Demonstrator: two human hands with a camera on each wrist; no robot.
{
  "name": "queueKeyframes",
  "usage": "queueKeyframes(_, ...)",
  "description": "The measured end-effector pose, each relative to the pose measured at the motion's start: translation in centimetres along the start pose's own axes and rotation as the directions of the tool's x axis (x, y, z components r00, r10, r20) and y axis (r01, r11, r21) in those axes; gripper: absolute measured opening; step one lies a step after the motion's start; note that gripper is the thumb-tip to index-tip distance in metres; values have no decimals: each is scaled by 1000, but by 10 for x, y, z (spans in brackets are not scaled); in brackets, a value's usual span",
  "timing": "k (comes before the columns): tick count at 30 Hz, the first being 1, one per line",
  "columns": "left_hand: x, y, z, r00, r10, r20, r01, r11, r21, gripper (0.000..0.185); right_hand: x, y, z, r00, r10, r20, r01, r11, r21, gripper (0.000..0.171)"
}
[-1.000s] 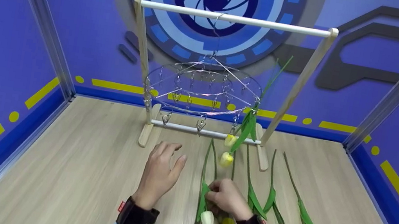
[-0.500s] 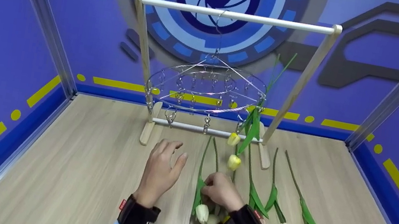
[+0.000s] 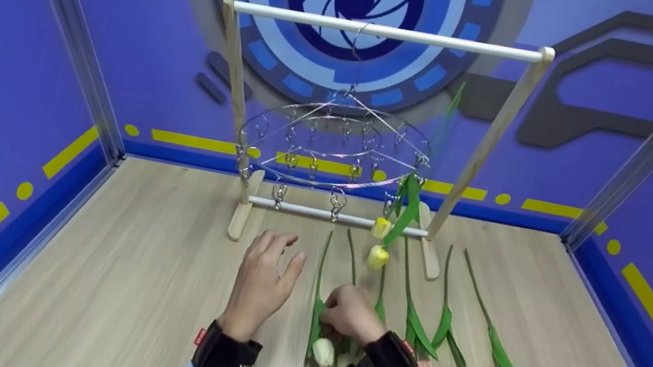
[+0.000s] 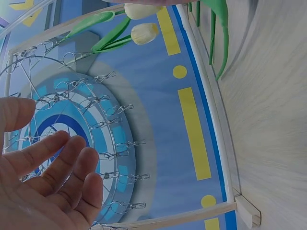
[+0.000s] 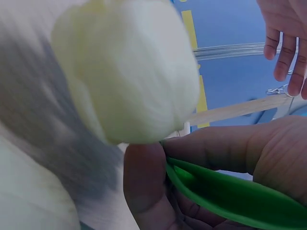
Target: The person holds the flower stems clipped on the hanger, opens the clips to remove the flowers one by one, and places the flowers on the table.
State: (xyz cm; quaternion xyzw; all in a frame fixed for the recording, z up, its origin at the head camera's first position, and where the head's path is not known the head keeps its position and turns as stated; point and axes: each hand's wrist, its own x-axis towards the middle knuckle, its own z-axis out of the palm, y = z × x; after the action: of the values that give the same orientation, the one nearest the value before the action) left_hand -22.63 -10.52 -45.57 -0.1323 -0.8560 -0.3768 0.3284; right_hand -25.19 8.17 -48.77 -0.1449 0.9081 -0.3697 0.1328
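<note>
Head view, right hand (image 3: pixel 351 314) pinching 1 white tulip (image 3: pixel 322 352), left hand (image 3: pixel 263 281) nearby

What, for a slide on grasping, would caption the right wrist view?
Right hand pinching just beneath a pale tulip bloom, green leaf alongside; left hand at the picture's upper right.

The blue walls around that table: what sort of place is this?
Perhaps a small demonstration or filming booth: the printed walls meet at metal corner posts and close in a wood-grain tabletop on three sides.
</note>
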Motion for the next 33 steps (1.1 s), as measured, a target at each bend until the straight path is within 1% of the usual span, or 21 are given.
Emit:
queueKeyframes(6, 0, -2, 2, 1000, 3, -2, -3, 1000, 2, 26, 4, 1, 2, 1000, 17, -2, -17, 1000, -4, 13)
queueKeyframes(11, 0, -3, 3, 1000, -3, 2, 3, 1000, 5, 25, 7, 2, 4, 999, 47, -16, -48, 998, -41, 7)
queueKeyframes(16, 0, -3, 4, 1000, -15, 12, 15, 1000, 3, 25, 10, 3, 5, 998, 57, -38, -60, 995, -78, 7)
queueKeyframes(20, -1, -4, 4, 1000, -26, 18, 26, 1000, 3, 26, 11, 5, 6, 998, 51, -28, -53, 997, -61, 8)
queueKeyframes(24, -1, -4, 5, 1000, -16, 12, 15, 1000, 4, 25, 11, 5, 6, 999, 38, -8, -38, 999, -32, 10)
queueKeyframes(28, -1, -6, 6, 1000, -8, 10, 8, 1000, 7, 25, 8, 6, 4, 1000, 18, -16, -19, 1000, -19, 9)
queueKeyframes(33, -2, -9, 7, 1000, -21, 21, 21, 1000, 15, 25, 2, 6, -1, 1000, -16, -25, 16, 1000, -8, 8)
